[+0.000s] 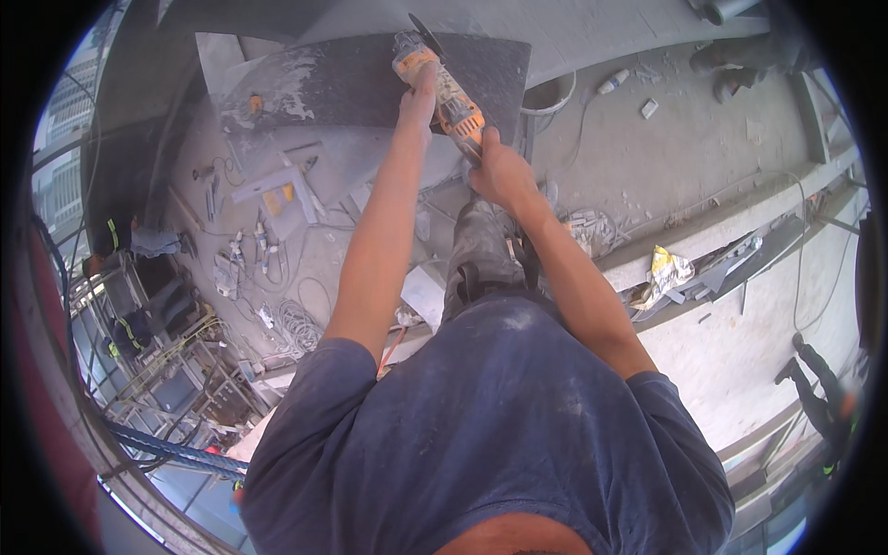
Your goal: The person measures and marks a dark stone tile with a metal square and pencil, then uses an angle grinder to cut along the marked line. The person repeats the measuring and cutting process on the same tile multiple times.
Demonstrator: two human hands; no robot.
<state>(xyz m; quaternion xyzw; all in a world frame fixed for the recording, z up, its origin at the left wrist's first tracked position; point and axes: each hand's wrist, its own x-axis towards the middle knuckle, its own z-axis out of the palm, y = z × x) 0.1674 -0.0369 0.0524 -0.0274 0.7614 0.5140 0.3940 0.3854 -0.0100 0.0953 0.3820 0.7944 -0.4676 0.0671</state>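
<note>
Both my arms reach forward with an angle grinder, orange and grey and coated in dust. My left hand is closed round its front part, close behind the head. Toward the rear end, my right hand wraps round the body. The thin disc sits edge-up at the far end. Beneath the tool lies a wide dark board or slab with whitish dust smears on its left part. Whether the disc touches it I cannot tell.
Power tools and plugs lie on the dusty floor at left, with coiled cable. A bucket stands right of the slab. A ledge at right bears a torn bag and offcuts. Other people are at right and left.
</note>
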